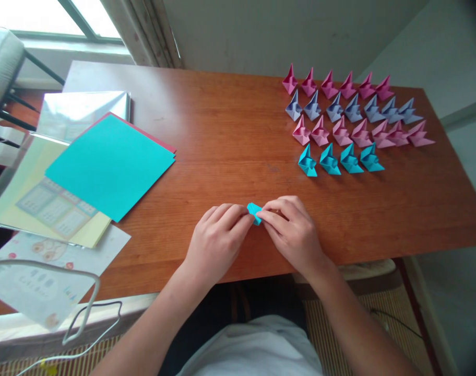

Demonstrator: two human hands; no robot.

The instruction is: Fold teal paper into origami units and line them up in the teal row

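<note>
Between my hands is a small folded piece of turquoise paper, held just above the near part of the wooden table. My left hand pinches its left side with thumb and forefinger. On the other side, the fingertips of my right hand are closed on its right edge. My fingers cover parts of the paper, so its full shape is hidden. Beyond my right hand stands a row of several folded turquoise paper pieces with pointed tips.
Behind the turquoise row are rows of light pink, lavender and dark pink folded pieces. At left, turquoise sheets lie over a yellow pack, beside a clear-wrapped pack. A printed sheet overhangs the wooden table's near-left edge.
</note>
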